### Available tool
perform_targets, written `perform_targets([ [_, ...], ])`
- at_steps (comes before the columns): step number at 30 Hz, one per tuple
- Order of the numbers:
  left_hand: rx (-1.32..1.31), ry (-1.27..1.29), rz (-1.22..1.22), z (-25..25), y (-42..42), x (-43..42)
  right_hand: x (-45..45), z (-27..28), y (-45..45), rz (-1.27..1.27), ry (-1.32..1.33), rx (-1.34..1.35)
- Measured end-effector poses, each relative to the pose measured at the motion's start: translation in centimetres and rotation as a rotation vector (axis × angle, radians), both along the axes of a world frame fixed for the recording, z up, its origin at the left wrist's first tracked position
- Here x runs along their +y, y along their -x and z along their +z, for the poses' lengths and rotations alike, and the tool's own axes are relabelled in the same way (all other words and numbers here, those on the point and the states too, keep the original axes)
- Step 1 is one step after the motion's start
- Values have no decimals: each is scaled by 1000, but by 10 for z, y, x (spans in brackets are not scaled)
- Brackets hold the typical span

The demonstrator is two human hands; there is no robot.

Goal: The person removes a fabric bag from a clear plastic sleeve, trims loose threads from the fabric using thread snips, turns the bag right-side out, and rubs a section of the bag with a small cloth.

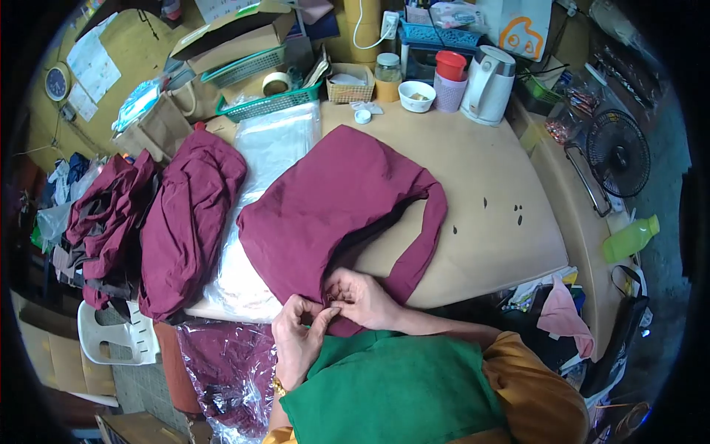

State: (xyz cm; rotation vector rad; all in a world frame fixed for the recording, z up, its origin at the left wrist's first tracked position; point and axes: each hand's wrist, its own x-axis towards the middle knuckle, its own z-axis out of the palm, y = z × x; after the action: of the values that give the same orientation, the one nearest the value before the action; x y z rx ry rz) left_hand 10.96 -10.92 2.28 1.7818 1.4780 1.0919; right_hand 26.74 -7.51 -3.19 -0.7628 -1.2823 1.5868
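Observation:
A maroon fabric bag (318,192) with a wide strap (418,255) lies on the tan table in front of me. Its near edge comes down to the table's front, where both hands meet. My left hand (299,333) is closed, thumb and fingertips pinching the bag's edge. Beside it, my right hand (366,300) is closed too, its fingertips on the same spot of cloth and almost touching the left ones. Some small detail at the fingertips is too fine to make out. A gold bracelet (279,386) circles my left wrist.
More maroon fabric pieces (192,222) are heaped at the left, beside clear plastic bags (274,140). Plastic-wrapped maroon cloth (229,370) sits below the front edge. Along the back stand a green basket (270,103), a white bowl (416,97) and an electric kettle (488,85). A black fan (618,153) is at right.

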Motion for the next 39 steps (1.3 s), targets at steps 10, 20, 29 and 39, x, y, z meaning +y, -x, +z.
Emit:
perform_targets([
  [10,19,191,7,4,7,-7,4,27,-28,-18,-567,-454],
  [20,319,99,-137,12,5,-5,15,11,-23,-64,5,-316],
  [29,271,111,40,10,45,-4,72,33,-138,-973,-695,-1041],
  [39,443,-323,270,15,57,46,96,14,-174,-533,27,-723],
])
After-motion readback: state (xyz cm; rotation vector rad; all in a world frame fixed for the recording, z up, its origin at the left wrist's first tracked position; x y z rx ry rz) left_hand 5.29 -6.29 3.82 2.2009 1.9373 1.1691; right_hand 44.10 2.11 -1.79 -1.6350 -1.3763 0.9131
